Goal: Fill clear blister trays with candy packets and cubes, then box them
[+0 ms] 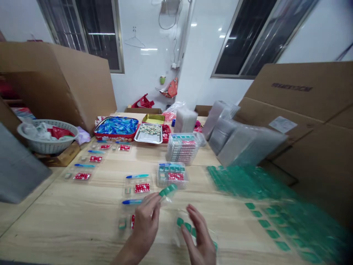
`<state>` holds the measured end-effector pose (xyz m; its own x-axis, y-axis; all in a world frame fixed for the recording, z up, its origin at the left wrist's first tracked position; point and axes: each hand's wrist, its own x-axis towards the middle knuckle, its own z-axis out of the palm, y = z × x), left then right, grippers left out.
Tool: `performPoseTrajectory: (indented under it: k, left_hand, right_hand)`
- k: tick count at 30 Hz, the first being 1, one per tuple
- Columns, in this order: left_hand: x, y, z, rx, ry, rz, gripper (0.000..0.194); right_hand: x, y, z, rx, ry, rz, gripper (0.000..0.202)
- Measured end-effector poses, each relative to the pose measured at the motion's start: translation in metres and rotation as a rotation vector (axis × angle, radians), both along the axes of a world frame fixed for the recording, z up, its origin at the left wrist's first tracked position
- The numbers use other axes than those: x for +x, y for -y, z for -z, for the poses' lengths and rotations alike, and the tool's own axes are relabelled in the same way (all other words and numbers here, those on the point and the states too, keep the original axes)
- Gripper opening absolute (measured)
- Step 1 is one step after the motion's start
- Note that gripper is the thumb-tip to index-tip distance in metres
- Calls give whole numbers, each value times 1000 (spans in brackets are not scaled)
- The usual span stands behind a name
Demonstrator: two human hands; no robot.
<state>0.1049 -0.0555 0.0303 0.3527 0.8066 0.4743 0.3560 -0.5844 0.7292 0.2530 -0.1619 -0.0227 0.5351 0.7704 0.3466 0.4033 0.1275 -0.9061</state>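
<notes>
**Holding one green strip, reaching at another**

Pinches a small strip of green squares (168, 190) between the thumb and finger ends of the left hand (146, 219). Holds it up over the tabletop (82, 221), close to the front of a clear box (165, 184). Reaches with the right hand (203, 243) to a second green strip (188, 226), low down near the tabletop. Spreads that thumb well away from the fingers, with green squares showing in between. Cannot tell from here if gripping the thin plastic or just touching it.

Seems easy to drop the first strip, being so light and held only by the finger ends. Might bend or tear it too, if pinched hard or tugged fast. Could knock the clear box with the raised strip, being so near. Might shove the blue stick (131, 202) or the red spotted piece (132, 221) out of place with the left hand, being right beside both.

Could lose the second strip by sliding it away, if pushed with the thumb and not lifted. Might pick up two layers by mistake, with such thin, see-through plastic. Could mix up single strips with the green sheets (231, 180) over on the right, if put down too near. Looks too blurry around the fingers to judge more.
</notes>
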Motion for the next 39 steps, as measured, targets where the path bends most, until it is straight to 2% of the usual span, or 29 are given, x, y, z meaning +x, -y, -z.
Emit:
performPoseTrajectory:
  k: [4,6,9,12,14,16,20,23,25,29,32,34,39]
  left_hand:
    - [-16,2,7,-489,524,-257,26]
    - [-18,3,9,-651,725,-321,33]
    - [-27,-4,6,-788,932,-348,39]
    - [-47,-25,-1,-814,1092,-376,40]
    - [-64,-47,-3,-791,1118,-399,44]
    - [-79,-72,2,-742,1009,-405,47]
    - [-91,-116,30,-594,482,-404,37]
    - [-90,-132,48,-541,252,-436,30]
    - [-88,-134,55,-514,153,-455,25]
    - [-88,-126,56,-457,-54,-482,20]
    - [-90,-120,54,-436,-173,-474,21]
    - [-92,-119,55,-422,-234,-466,21]
    - [-91,-121,54,-397,-328,-453,27]
  right_hand:
    - [-52,-42,-5,-182,-829,-351,50]
    - [-75,-57,-13,-237,-1082,-437,46]
    - [-93,-74,-25,-215,-1176,-446,36]
    - [-91,-92,-27,-187,-1068,-426,34]
    - [-82,-107,-24,-182,-929,-418,34]
    - [-72,-126,-19,-185,-797,-381,36]
    - [-58,-157,-7,-166,-690,-237,42]
    - [-56,-168,5,-111,-597,-169,40]
    - [-57,-167,16,-106,-477,-149,41]
    - [-60,-154,39,-140,-240,-113,49]
    - [-60,-139,48,-126,-113,-118,48]
    - [-58,-124,46,-125,-74,-143,46]
    - [-45,-70,24,-152,12,-208,40]
